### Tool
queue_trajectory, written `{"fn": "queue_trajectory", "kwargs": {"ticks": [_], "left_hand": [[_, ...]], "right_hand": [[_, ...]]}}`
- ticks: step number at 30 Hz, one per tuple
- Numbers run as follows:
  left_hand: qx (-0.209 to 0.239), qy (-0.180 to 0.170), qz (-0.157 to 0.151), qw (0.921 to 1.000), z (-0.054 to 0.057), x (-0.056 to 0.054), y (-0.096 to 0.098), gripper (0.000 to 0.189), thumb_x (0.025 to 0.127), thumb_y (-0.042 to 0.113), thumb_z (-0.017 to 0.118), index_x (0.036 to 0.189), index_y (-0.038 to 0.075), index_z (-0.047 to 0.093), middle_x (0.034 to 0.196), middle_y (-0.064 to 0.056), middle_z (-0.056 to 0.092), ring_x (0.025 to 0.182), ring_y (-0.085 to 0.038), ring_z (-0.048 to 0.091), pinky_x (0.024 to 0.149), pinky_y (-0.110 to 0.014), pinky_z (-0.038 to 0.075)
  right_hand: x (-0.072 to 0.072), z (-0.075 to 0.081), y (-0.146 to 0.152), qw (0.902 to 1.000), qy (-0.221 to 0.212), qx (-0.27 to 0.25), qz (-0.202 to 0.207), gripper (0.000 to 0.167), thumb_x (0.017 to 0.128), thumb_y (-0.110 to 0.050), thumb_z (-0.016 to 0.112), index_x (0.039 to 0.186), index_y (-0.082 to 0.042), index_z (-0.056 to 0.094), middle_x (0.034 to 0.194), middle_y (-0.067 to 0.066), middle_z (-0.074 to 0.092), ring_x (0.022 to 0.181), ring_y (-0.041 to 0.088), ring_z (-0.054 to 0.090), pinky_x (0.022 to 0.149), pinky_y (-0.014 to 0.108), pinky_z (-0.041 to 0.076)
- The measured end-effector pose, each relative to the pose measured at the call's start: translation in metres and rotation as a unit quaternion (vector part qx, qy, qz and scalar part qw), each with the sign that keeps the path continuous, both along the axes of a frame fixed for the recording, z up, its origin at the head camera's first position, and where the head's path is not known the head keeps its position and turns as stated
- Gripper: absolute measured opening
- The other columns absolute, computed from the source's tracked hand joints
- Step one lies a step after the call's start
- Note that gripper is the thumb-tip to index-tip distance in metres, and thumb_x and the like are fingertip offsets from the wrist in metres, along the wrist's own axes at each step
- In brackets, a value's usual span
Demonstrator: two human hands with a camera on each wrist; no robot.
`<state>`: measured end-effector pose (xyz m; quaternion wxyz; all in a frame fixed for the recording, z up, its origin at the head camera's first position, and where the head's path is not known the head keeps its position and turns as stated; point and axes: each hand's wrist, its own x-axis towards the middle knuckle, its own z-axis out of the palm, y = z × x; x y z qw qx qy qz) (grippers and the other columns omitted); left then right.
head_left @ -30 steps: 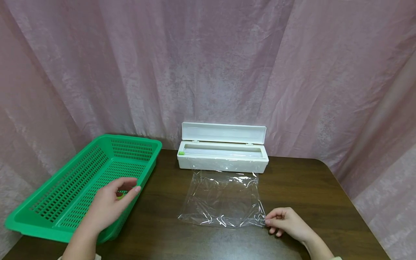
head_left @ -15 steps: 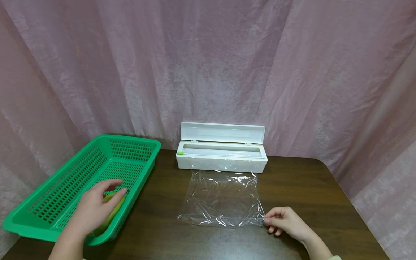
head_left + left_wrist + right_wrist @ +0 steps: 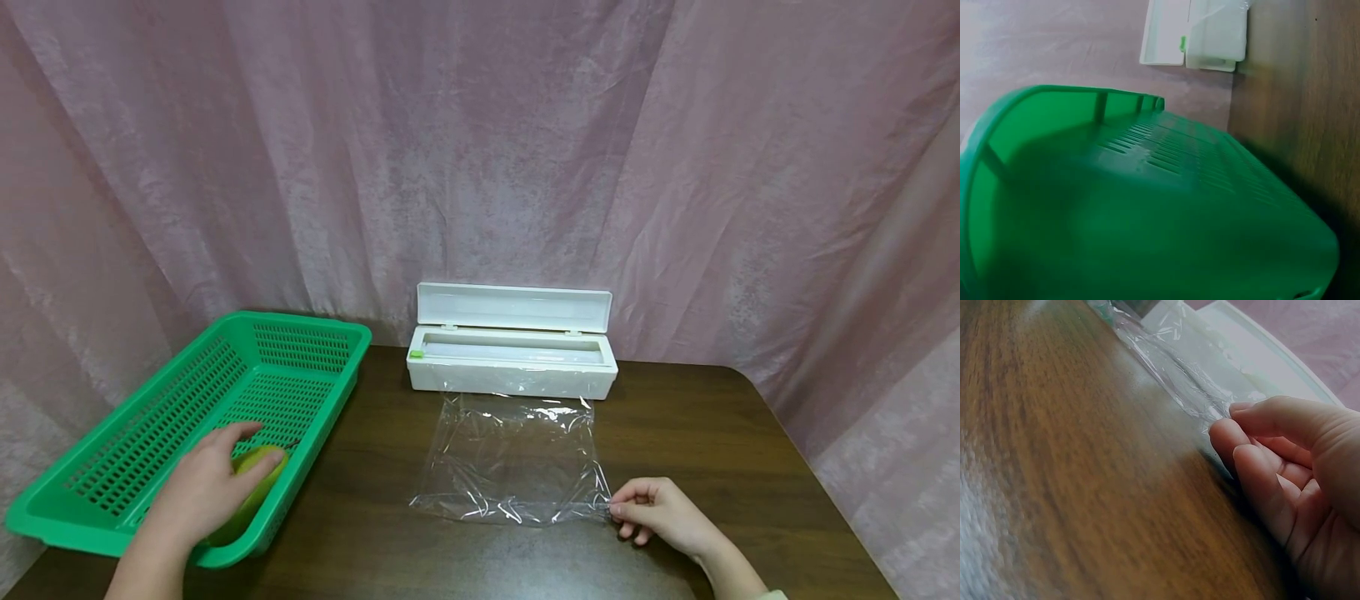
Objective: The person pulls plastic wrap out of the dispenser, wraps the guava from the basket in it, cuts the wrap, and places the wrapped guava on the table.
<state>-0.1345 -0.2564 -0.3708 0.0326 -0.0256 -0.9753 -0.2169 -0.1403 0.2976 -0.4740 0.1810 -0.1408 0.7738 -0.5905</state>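
A smooth yellow-green fruit (image 3: 255, 496) lies in the near right corner of the green basket (image 3: 356, 367). My left hand (image 3: 202, 483) is over it, thumb along its right side and index finger spread away to the left; the hand hides part of the fruit. In the head view a sheet of cling film (image 3: 513, 467) stretches toward me from a white dispenser box (image 3: 510, 379) with its lid up. My right hand (image 3: 663, 512) pinches the near right corner of the film between thumb and forefinger. The right wrist view shows this fingertip hold on the film (image 3: 1194, 400) too.
The brown wooden table (image 3: 675, 417) carries all of this, with a pink curtain (image 3: 517, 142) close behind. A green slider (image 3: 417, 354) sits at the left end of the dispenser. The basket's high wall (image 3: 1210, 156) fills much of the left wrist view.
My left hand has moved left and down from the basket's right rim to the fruit inside, which now shows between thumb and index finger. The right hand stays at the film corner.
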Motion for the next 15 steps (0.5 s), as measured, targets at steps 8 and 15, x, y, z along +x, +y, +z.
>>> {"fn": "queue_trajectory", "kwargs": {"ticks": [8, 15], "left_hand": [[-0.02, -0.029, 0.011, 0.9993, -0.0033, -0.0029, -0.0045, 0.083, 0.09, 0.06, 0.05, 0.139, -0.005, 0.035, 0.134, -0.034, 0.042, 0.116, -0.054, 0.042, 0.081, -0.064, 0.042], [-0.046, -0.069, 0.016, 0.9965, -0.0059, -0.0065, -0.01, 0.091, 0.088, 0.065, 0.048, 0.137, -0.01, 0.034, 0.129, -0.044, 0.04, 0.111, -0.06, 0.043, 0.074, -0.063, 0.044]], "right_hand": [[-0.0001, 0.0002, -0.0002, 1.0, -0.004, -0.001, -0.001, 0.029, 0.09, -0.012, 0.062, 0.099, 0.015, 0.061, 0.075, 0.001, 0.069, 0.064, 0.006, 0.065, 0.052, 0.024, 0.053], [-0.0001, 0.0003, 0.0, 1.0, -0.004, -0.002, 0.001, 0.028, 0.091, -0.012, 0.061, 0.099, 0.015, 0.061, 0.075, 0.001, 0.068, 0.064, 0.007, 0.065, 0.053, 0.025, 0.054]]}}
